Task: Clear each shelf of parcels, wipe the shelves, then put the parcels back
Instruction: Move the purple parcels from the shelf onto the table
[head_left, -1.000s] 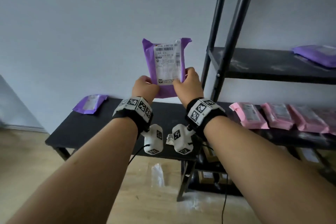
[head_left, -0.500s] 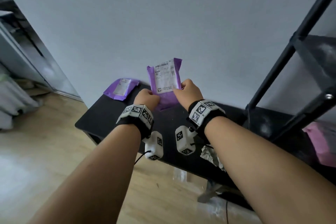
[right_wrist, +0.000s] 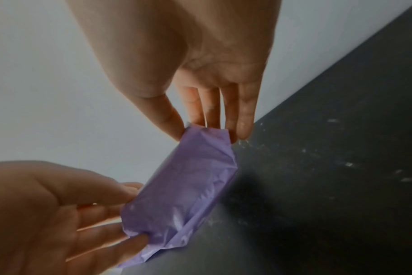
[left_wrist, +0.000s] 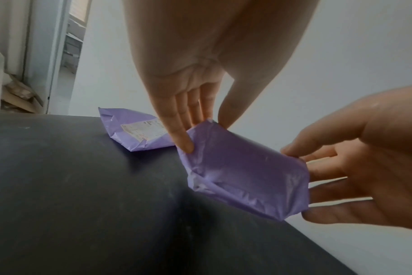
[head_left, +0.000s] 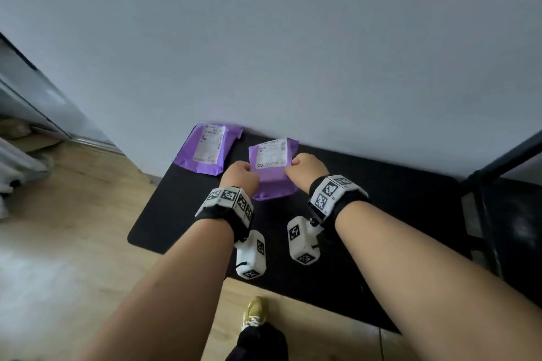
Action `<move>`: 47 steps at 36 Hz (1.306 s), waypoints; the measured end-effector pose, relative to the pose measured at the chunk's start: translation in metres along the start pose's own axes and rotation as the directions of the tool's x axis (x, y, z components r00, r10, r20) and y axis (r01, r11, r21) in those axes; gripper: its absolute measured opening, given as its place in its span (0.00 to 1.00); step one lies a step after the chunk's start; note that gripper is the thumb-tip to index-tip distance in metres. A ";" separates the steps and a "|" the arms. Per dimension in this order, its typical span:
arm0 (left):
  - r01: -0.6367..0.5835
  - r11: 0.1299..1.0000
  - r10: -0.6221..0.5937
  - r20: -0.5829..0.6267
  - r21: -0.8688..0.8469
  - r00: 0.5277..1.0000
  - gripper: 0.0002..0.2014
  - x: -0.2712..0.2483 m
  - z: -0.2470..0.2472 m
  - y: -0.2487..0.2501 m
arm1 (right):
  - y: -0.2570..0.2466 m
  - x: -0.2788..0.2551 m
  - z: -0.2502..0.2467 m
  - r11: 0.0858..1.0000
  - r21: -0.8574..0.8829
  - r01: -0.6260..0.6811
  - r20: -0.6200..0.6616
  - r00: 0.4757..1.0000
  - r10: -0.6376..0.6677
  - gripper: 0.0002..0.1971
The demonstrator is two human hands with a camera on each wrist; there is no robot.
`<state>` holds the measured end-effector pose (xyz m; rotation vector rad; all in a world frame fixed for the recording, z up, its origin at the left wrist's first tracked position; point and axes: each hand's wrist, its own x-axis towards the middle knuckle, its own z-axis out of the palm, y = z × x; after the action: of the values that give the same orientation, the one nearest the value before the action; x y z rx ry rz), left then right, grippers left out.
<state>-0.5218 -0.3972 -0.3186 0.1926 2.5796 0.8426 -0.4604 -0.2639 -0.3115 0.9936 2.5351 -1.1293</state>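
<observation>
Now lower, purple parcel over black table, beside second parcel.

I see the crinkled purple plastic parcel between my hands as thin glossy film, creased and catching light, with a matt white paper label on its face. The second purple plastic parcel lying flat has the same shiny wrinkled film. The black table top looks matt and scuffed with pale specks. The light wooden floor has a smooth, faint sheen.
</observation>
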 end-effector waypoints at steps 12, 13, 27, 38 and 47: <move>-0.039 0.999 0.043 0.147 -0.025 0.988 0.23 0.098 -0.023 -0.023 | -0.034 0.059 0.046 0.989 0.051 -0.140 0.034 0.990 0.139 0.12; -0.046 0.999 0.049 0.156 -0.017 0.987 0.24 0.103 -0.023 -0.023 | -0.035 0.060 0.048 0.986 0.064 -0.151 0.036 0.988 0.149 0.12; -0.206 0.971 0.184 0.174 0.119 0.967 0.27 0.089 -0.019 0.007 | -0.016 0.029 0.014 0.943 0.149 -0.297 -0.075 0.948 0.310 0.26; -0.439 0.886 0.388 0.279 0.149 0.878 0.25 -0.020 0.036 0.072 | 0.065 -0.082 -0.043 0.916 0.216 -0.339 -0.207 0.901 0.382 0.25; -0.619 0.769 0.496 0.463 0.159 0.735 0.21 -0.180 0.126 0.118 | 0.181 -0.238 -0.081 0.880 0.253 -0.402 -0.317 0.825 0.468 0.19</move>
<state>-0.3052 -0.2809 -0.2786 1.1758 2.2439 0.4990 -0.1563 -0.2376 -0.2618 1.8819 2.2850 -1.1160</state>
